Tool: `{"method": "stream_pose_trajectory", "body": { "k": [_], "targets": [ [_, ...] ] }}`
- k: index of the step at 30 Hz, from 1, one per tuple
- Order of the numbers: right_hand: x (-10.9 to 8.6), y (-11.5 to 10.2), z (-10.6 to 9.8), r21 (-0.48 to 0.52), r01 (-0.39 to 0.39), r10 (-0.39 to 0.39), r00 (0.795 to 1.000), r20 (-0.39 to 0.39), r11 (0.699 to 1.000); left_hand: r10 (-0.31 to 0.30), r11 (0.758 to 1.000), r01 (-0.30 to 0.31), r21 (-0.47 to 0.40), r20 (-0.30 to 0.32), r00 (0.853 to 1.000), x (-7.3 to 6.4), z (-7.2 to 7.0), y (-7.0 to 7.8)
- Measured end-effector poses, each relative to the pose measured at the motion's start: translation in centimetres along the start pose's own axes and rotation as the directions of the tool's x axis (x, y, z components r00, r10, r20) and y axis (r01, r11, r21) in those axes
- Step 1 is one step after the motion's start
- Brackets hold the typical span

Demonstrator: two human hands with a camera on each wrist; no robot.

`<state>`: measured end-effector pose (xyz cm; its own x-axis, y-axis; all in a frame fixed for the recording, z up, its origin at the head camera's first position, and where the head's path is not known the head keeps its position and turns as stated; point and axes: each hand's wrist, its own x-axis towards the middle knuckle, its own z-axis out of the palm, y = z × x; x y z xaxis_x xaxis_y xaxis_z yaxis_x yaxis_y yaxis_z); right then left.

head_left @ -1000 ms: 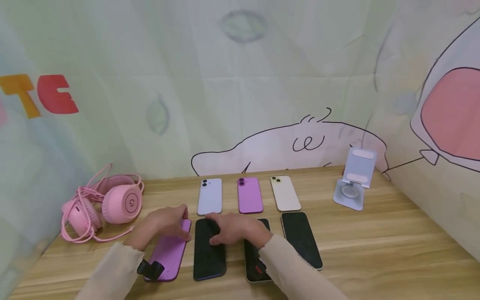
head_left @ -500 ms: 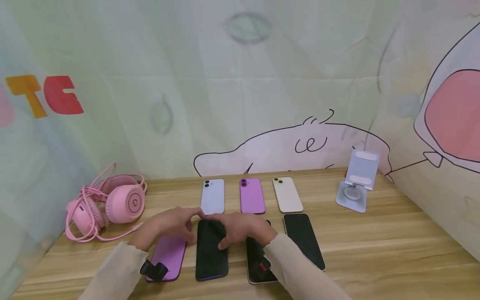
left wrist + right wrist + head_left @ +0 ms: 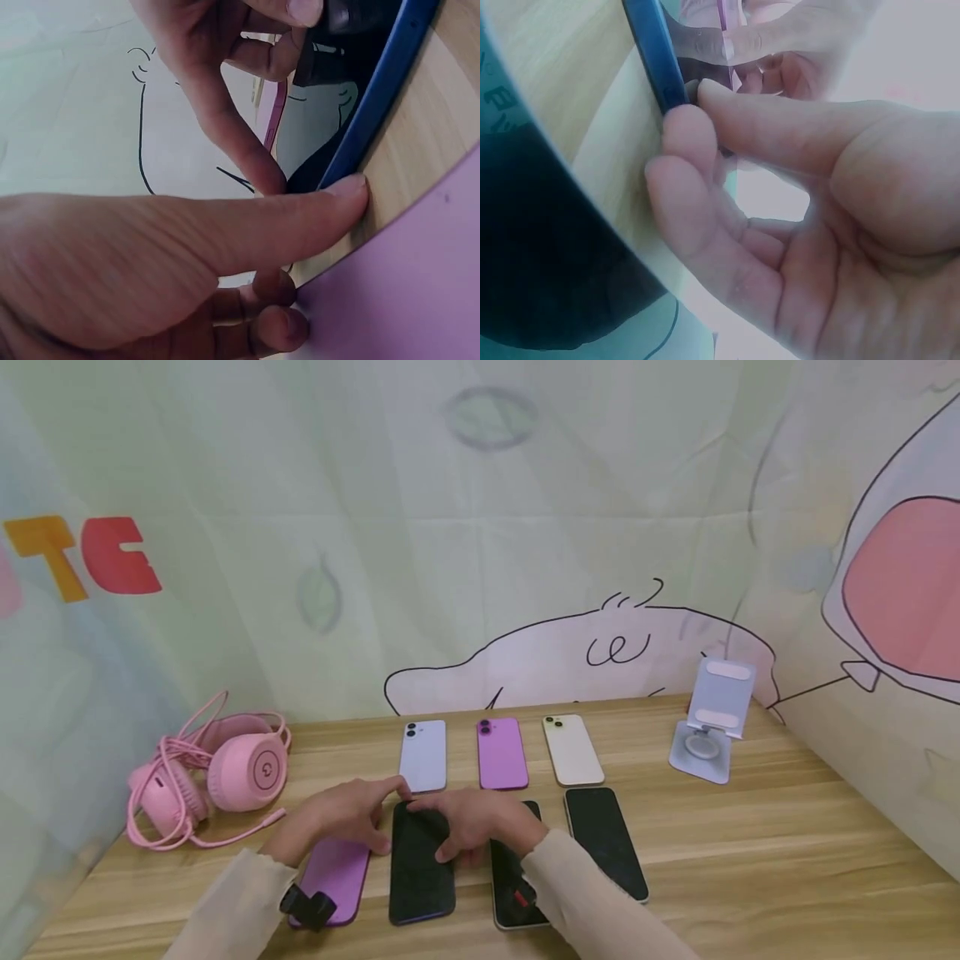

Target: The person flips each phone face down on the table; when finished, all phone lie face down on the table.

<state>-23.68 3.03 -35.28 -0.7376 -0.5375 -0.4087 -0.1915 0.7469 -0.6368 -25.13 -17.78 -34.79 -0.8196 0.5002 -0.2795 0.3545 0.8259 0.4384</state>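
Note:
In the head view a dark smartphone [image 3: 422,889] with a blue frame lies screen up on the wooden table. My left hand [image 3: 341,810] reaches over a purple phone [image 3: 337,881]; its index fingertip is at the dark phone's top left corner. The left wrist view shows its straight thumb [image 3: 300,221] at the blue edge [image 3: 375,97]. My right hand [image 3: 483,818] holds the same phone from the right, thumb over the screen's side, index finger along the top. In the right wrist view its fingertips [image 3: 682,135] meet the blue side edge [image 3: 656,56].
Behind stand three phones lying backs up: light blue [image 3: 423,760], purple [image 3: 502,756] and cream [image 3: 574,752]. Right of my hands lie two dark-screened phones, one [image 3: 510,881] partly under my right forearm, one [image 3: 607,843] beyond. Pink headphones [image 3: 247,768] sit left, a phone stand [image 3: 712,718] right.
My left hand has moved right, from the purple phone's top to the dark phone's top left corner. My right hand stays at the dark phone, its thumb shifted toward the right edge.

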Motion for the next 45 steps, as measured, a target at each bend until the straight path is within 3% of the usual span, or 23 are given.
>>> {"method": "stream_pose_trajectory", "body": {
  "k": [7,12,16,22,29,35,45],
  "targets": [
    [-0.2,-0.2,0.3,0.081,-0.012,0.012,1.0,0.002,0.997,0.055,0.997,-0.055,-0.062,-0.003,0.998,-0.1,0.2,-0.4],
    [-0.3,-0.4,0.5,0.111,-0.012,0.014,1.0,-0.013,0.994,0.126,0.983,-0.127,-0.136,-0.014,0.992,0.0,0.2,-1.0],
    [-0.2,-0.5,0.3,0.121,-0.017,0.019,1.0,-0.019,0.993,0.147,0.973,-0.144,-0.181,0.001,0.989,-0.1,0.0,-1.4],
    [-0.3,-0.3,-0.2,0.11,0.012,-0.012,1.0,0.006,0.994,0.16,0.963,-0.154,-0.223,0.009,0.987,-0.4,-0.5,-1.0],
    [-0.4,0.2,-0.5,0.16,0.061,-0.071,0.996,0.055,0.985,0.221,0.945,-0.22,-0.243,-0.022,0.975,-0.4,-0.6,-0.6],
    [-0.5,0.2,-0.8,0.255,0.097,-0.118,0.991,0.067,0.962,0.215,0.934,-0.219,-0.281,-0.045,0.976,-0.2,-0.7,-0.3],
    [-0.7,0.0,-1.4,0.288,0.113,-0.149,0.983,0.109,0.951,0.222,0.929,-0.23,-0.291,-0.06,0.973,-0.1,-0.9,0.3]
  ]
}}
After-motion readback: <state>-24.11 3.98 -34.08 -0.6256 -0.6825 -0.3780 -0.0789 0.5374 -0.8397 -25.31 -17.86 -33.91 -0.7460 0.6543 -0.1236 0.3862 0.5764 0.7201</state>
